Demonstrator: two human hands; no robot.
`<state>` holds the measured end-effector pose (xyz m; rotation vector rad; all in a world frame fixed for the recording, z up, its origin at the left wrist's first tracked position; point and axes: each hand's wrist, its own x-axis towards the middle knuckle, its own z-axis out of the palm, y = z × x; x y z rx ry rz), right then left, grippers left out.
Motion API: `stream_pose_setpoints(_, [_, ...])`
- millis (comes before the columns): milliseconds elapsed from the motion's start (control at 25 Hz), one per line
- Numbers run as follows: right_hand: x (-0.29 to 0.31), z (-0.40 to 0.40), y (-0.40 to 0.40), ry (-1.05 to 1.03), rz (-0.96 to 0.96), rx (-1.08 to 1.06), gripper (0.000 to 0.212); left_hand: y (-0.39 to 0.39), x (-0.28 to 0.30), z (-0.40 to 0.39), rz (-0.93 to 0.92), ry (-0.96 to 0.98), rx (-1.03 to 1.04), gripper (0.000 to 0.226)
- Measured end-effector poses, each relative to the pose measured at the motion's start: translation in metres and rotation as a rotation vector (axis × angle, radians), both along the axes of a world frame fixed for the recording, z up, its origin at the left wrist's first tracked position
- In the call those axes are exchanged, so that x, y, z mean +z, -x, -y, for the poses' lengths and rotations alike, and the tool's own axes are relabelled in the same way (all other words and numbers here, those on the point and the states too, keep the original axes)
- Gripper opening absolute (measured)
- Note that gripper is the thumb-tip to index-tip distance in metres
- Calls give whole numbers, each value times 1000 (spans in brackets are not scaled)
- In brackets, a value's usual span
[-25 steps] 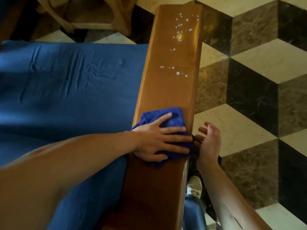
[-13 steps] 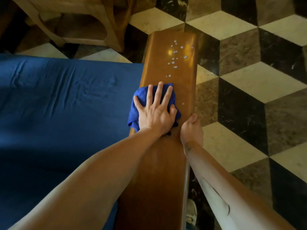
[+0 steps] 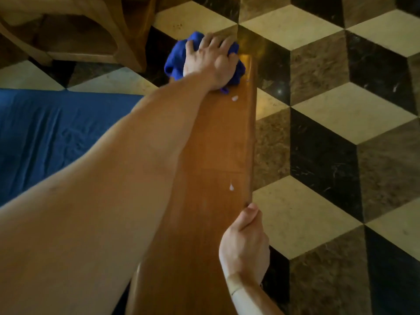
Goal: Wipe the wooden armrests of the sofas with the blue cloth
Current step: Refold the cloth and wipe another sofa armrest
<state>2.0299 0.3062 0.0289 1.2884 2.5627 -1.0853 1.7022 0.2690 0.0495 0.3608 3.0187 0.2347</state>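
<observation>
Left arm stretched forward, hand [image 3: 210, 61] spread flat; right hand [image 3: 244, 242] curled, fingers hidden.

One head-worn view looks steeply down along the armrest [image 3: 218, 155], close above the right hand [image 3: 244, 244] gripping its edge; the left hand [image 3: 209, 62] reaches farther ahead.
</observation>
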Motion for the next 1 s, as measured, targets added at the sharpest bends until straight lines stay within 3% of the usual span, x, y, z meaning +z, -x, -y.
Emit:
stream_pose_setpoints(240, [-6,-5,0,-20,-25,4,59,-26,4,-59,2,102,-437,54])
stream_pose_setpoints(480, [0,-8,5,136,-15,-91,53,-150,7,-2,111,86,-689,49])
stream_pose_setpoints(560, [5,-16,-1,341,-104,-340,45,-211,14,14,136,129,-730,52])
stream_pose_setpoints(680, [27,-44,-19,969,-218,-701,38,-312,28,35,168,190,-837,47])
stream_pose_setpoints(720, [26,-54,-26,1048,-194,-674,44,-340,32,40,224,187,-895,42])
stream_pose_setpoints(880, [10,-59,-63,1036,61,-459,56,-448,26,52,470,284,-1208,33])
stream_pose_setpoints(1000, [5,-63,-68,1077,86,-349,54,-462,21,45,686,277,-1264,31])
